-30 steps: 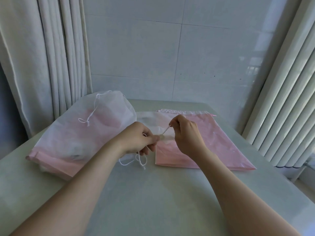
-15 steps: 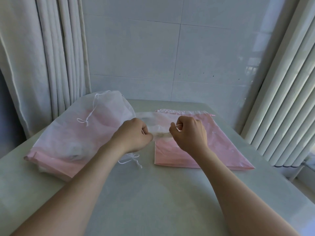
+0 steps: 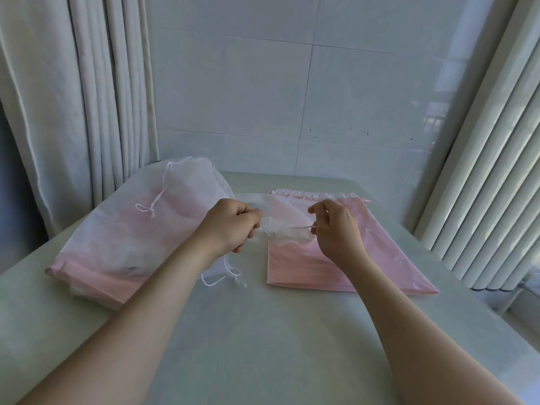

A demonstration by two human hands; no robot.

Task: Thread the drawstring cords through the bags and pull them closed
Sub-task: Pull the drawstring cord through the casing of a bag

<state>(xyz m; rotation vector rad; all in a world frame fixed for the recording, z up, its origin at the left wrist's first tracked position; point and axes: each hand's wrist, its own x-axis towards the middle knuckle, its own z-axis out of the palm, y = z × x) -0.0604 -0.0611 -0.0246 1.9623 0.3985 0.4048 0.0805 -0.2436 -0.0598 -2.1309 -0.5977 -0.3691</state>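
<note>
Cord (image 3: 301,227): faint thread between both hands' fingers; end buried in the left hand (image 3: 230,226).
Filled bag (image 3: 131,238), left of fingers: contents indistinct through fabric.

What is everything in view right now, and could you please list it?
Full bag: one, white over pink, table's left.
Flat bag: one, pink, table's right.
Sheer bag: one, translucent white, centre, overlapping the Flat bag.
Cord end: one, white, at the Sheer bag's gathered edge.
Cord loop: one, white, on the table beside the Full bag.
Table: one, pale grey-green.
Curtain: one, cream, far left.
Blinds: one set, white, far right.
Wall: white tiles, behind.
Hands: two, bare; left hand grips the Sheer bag, right hand pinches the Cord end.
</note>
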